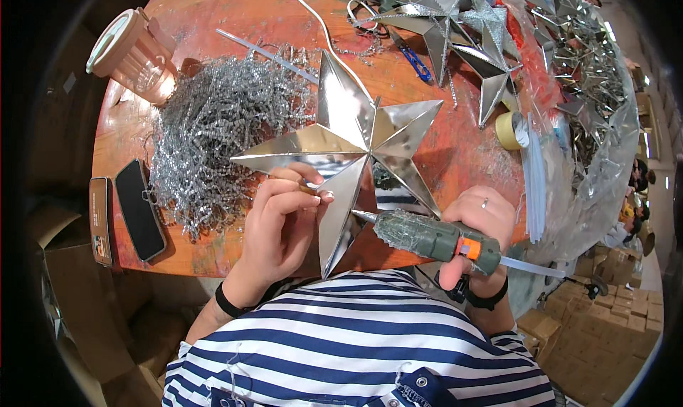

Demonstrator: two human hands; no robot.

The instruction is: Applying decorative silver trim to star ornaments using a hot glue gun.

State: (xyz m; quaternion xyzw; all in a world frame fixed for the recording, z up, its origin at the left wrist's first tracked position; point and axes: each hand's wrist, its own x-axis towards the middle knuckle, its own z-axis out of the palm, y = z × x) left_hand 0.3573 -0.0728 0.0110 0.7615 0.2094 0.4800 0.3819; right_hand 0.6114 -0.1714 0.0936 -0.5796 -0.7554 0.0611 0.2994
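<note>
A large, shiny silver star (343, 151) with folded ridges fills the middle of the view. My left hand (284, 208) pinches it at the edge between its left and lower points. In my right hand (484, 218) is a dark green hot glue gun (420, 234) with an orange part, a translucent glue stick poking out of its back. Its nozzle tip lies close to the ridge of the star's lower point; whether it touches, I cannot tell. The fingers round the gun's handle are partly hidden beneath it.
Left of the star lies a heap of silver beaded tinsel (213, 129), with a lidded pink cup (139, 55) behind and two phones (140, 209) nearer. To the right are a tape roll (509, 130), glue sticks (533, 186), blue-handled snips (414, 62), finished stars (491, 72) and a plastic bag of stars (590, 87).
</note>
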